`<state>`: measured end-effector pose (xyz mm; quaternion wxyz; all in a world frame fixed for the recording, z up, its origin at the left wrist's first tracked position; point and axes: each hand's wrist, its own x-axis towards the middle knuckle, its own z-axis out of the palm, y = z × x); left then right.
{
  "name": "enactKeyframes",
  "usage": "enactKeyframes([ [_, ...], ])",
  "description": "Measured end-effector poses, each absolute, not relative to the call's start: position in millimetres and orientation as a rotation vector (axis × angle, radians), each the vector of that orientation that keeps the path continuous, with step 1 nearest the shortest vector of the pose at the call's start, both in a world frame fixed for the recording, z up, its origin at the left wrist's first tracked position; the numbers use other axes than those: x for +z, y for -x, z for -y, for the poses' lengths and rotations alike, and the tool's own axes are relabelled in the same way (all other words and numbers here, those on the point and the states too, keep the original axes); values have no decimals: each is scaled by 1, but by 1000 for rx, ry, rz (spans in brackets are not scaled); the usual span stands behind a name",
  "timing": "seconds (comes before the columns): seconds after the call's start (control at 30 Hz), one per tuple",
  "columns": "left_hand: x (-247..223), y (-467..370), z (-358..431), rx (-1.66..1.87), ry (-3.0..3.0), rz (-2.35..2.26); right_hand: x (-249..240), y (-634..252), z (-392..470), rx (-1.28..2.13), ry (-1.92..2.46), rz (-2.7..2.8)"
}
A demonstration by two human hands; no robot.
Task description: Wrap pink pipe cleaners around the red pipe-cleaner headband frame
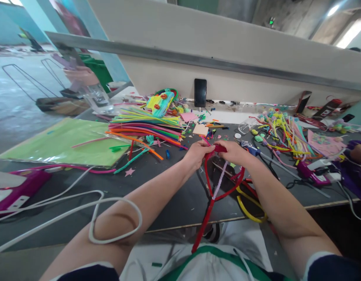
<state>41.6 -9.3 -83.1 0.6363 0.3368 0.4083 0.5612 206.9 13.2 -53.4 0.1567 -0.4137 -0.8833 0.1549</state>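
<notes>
Over the grey table, my left hand (198,154) pinches the top of a red pipe-cleaner shape (208,212). My right hand (235,153) is closed on the same top part, close beside the left. The shape spreads into a loop below my hands, with a pale lilac strand (220,180) running down its middle. Its strands meet in a red stem that hangs past the table edge toward my lap. My fingertips partly cover the top of the work. Right of it, scissors with yellow handles (247,208) seem to lie near the table edge, partly behind my right forearm.
A bundle of coloured pipe cleaners (145,125) and a green sheet in plastic (60,140) lie left. A phone (200,93) leans on the partition. A glue gun (252,148) sits right. White cable (116,201) loops over my left forearm. Another person's hand (360,153) shows far right.
</notes>
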Motion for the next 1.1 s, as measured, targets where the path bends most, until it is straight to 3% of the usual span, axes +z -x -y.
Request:
enactKeyframes([
  [0.4,-90,-44,8,1282,-725,-917,-44,-207,-15,566,1231,2545],
  [0.67,-90,-45,9,1268,-776,-917,-43,-207,-33,1421,1155,2165],
  [1.1,-83,-38,6,1132,-857,-861,-47,-207,-31,1409,1210,1928],
])
